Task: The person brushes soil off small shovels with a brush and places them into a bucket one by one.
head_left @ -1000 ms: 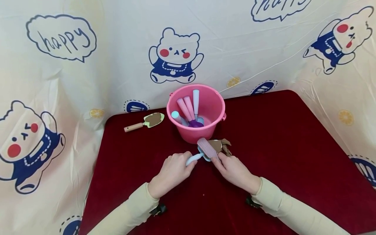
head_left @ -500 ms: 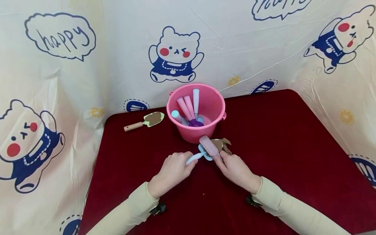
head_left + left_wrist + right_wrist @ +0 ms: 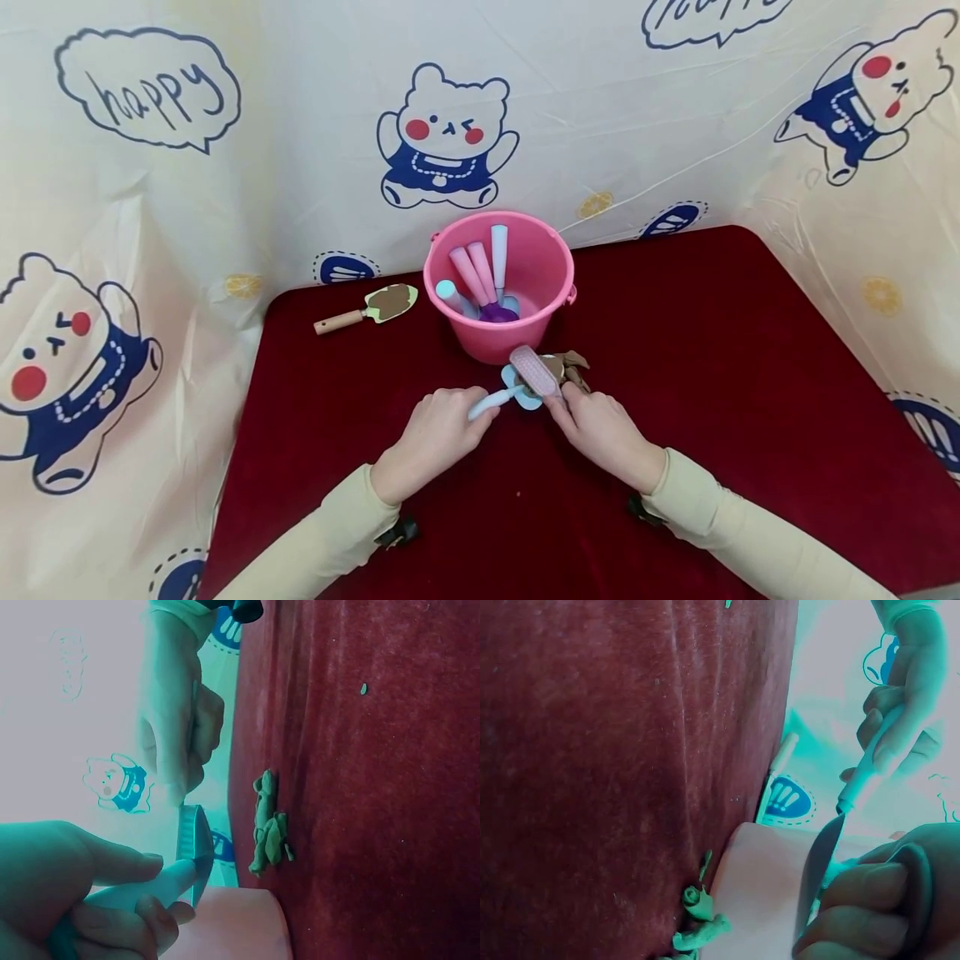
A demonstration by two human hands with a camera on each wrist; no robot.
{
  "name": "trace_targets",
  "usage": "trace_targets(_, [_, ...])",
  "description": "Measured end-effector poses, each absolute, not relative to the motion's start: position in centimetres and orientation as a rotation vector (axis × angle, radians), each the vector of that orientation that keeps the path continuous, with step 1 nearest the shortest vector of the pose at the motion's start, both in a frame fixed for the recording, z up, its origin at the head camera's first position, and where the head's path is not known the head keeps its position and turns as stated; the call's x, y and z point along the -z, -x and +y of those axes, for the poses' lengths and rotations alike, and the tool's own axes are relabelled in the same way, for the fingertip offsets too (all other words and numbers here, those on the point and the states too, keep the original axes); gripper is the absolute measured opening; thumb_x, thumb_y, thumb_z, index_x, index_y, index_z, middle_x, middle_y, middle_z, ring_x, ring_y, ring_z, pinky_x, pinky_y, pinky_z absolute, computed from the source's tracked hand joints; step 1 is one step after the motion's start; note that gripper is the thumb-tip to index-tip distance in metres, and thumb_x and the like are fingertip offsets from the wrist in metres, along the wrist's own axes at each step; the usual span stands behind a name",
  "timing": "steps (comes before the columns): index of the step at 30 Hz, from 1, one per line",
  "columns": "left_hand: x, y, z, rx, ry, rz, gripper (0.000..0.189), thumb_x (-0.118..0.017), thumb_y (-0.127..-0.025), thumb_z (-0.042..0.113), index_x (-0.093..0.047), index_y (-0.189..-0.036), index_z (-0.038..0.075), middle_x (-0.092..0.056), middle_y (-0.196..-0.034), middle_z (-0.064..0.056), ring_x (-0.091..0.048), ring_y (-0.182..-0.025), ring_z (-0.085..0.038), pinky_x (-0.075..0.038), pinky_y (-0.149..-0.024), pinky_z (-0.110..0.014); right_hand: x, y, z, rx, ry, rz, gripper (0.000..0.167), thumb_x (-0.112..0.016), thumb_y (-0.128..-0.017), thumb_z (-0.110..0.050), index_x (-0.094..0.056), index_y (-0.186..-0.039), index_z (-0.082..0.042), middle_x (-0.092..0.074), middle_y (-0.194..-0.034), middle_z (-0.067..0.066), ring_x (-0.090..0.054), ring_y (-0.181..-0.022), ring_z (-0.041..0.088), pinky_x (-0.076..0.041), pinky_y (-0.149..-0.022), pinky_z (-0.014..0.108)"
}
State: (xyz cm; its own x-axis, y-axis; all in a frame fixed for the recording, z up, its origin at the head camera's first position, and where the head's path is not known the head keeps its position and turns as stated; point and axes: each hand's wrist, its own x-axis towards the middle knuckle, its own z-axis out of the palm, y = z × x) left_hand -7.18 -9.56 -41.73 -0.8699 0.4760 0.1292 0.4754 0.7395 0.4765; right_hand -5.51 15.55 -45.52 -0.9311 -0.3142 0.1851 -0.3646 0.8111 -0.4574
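My left hand grips the pale blue handle of a toy shovel, its rounded blue head held tilted in front of the bucket. In my right hand is a lilac brush with an oblong, textured head. The brush lies across the shovel head and hides part of it; brown material shows around the overlap. In the left wrist view, the brush's ridged side faces the shovel. Curled brown clay-like pieces lie on the table just beyond the right fingers.
A pink bucket stands just behind the hands, holding several tools with pink and pale blue handles. To its left lies a small trowel with a wooden handle and brown-coated green blade. Dark red cloth covers the table; printed curtains surround it.
The brush has slid slightly to the right across the shovel head, so more of the blue edge shows. My left hand has shifted slightly left with the shovel.
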Motion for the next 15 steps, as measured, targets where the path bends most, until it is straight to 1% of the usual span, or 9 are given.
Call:
trace_targets(6, [41.74,7.37,-9.78,-0.782,-0.759,2.94,0.019,-0.077,-0.095,0.02,-0.065,-0.083,0.011,-0.047,-0.06,0.007,-0.041,-0.048,-0.009,-0.037,-0.043,-0.025,45.28,5.2,15.54,-0.91,-0.64,-2.973,0.024,-0.06,-0.107,-0.027,-0.059,-0.09,-0.01,-0.042,-0.056,-0.008,-0.037,-0.044,0.002,-0.035,-0.041,0.023])
trace_targets(12, [41.61,7.34,-9.89,-0.804,-0.752,2.932,0.017,-0.076,-0.096,0.02,-0.066,-0.085,0.011,-0.046,-0.06,0.006,-0.04,-0.047,-0.009,-0.035,-0.042,-0.025,45.22,5.09,15.8,-0.747,-0.549,-2.966,0.028,-0.064,-0.104,-0.027,-0.055,-0.083,-0.012,-0.039,-0.055,-0.006,-0.036,-0.043,0.006,-0.035,-0.041,0.026])
trace_targets(15, [41.56,7.42,-9.75,-0.802,-0.757,2.938,0.016,-0.075,-0.097,0.02,-0.067,-0.087,0.01,-0.047,-0.061,0.006,-0.041,-0.048,-0.009,-0.035,-0.042,-0.025,45.22,5.07,15.71,-0.755,-0.531,-2.921,0.029,-0.065,-0.104,-0.024,-0.052,-0.081,-0.011,-0.038,-0.056,-0.005,-0.036,-0.043,0.006,-0.035,-0.041,0.026])
